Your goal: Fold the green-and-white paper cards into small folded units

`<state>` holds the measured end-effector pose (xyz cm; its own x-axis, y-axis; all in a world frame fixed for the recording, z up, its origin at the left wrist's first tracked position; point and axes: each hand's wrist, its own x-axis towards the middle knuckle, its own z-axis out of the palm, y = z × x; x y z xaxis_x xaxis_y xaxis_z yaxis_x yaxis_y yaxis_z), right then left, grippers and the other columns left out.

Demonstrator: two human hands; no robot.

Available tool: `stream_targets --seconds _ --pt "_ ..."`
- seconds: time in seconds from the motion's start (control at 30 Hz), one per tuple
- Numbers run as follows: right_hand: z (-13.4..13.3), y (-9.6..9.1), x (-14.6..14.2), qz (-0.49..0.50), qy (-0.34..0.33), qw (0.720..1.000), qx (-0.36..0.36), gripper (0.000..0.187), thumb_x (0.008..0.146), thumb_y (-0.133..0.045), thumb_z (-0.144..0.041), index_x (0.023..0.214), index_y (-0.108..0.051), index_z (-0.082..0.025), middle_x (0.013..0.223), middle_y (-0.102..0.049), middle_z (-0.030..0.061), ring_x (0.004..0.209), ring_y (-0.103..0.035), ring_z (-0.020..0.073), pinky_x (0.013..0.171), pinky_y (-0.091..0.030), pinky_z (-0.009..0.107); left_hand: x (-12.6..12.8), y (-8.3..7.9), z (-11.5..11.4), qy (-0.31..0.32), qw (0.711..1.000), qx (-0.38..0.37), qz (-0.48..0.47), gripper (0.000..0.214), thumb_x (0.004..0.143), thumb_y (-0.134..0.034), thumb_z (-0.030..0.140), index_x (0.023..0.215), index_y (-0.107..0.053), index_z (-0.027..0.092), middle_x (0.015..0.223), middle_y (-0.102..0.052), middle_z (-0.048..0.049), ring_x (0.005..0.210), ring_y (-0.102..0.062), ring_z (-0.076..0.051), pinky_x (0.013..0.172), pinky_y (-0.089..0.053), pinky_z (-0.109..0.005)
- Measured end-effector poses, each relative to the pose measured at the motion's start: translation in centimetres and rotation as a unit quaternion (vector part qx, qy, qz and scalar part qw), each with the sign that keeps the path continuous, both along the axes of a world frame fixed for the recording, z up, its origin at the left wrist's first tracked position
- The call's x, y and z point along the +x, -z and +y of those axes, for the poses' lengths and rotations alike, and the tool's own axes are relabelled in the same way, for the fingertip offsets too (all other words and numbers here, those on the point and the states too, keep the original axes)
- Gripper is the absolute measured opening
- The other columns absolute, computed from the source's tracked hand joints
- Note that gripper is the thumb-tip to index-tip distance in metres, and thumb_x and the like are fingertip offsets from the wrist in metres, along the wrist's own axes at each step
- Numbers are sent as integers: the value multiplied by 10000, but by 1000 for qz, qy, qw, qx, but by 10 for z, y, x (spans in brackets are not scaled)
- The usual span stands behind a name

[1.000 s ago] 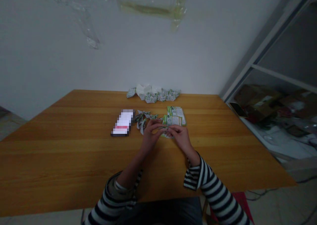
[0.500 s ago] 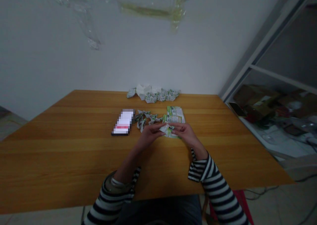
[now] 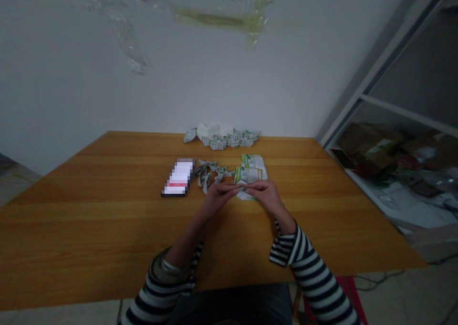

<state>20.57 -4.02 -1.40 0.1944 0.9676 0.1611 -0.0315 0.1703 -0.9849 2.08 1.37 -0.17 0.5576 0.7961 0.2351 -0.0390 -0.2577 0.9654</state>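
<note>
My left hand and my right hand meet over the middle of the wooden table, fingers pinched together on a small green-and-white printed paper. Only a bit of the paper shows between and under the fingertips. Just behind the hands lies a flat stack of the same printed sheets. Left of that stack sit several small folded paper pieces. A phone lies further left, face up.
A row of folded paper shapes lies along the table's far edge by the white wall. A metal shelf with boxes and clutter stands to the right. A clear plastic bag hangs on the wall above.
The paper that showed lifted between my fingertips half a second ago is now pressed lower and mostly covered by my fingers. Both hands stayed in the same spot.
</note>
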Motion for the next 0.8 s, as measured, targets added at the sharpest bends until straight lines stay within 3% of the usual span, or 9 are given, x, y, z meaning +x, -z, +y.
stream_targets --seconds 0.23,0.4,0.5,0.8 --pt "4 5 -12 24 88 996 11 125 622 -791 -317 633 -758 -196 600 -716 13 506 -595 135 498 -439 231 7 6 -3 -55 989 -116 -74 284 698 -768 395 857 -784 161 836 -775 -55 764 -709 -201 742 -572 -304" --pt "4 10 -22 74 116 990 24 185 666 -781 -357 730 -766 -185 667 -737 25 546 -617 142 536 -458 245 10 5 -7 -55 970 -193 -138 379 678 -794 384 975 -733 157 922 -761 -63 783 -708 -182 763 -583 -303" --pt "4 11 -27 100 123 987 12 219 657 -795 -363 769 -764 -178 685 -742 31 546 -618 142 525 -456 243 11 3 -9 -62 967 -194 -150 408 667 -804 378 995 -697 159 868 -759 -59 740 -709 -175 755 -588 -312" --pt "2 7 -36 122 128 984 16 243 658 -802 -383 746 -698 -182 636 -714 11 542 -619 133 521 -468 234 15 6 -8 -139 977 -133 -93 272 656 -795 370 743 -690 134 691 -728 -28 646 -677 -163 683 -576 -300"
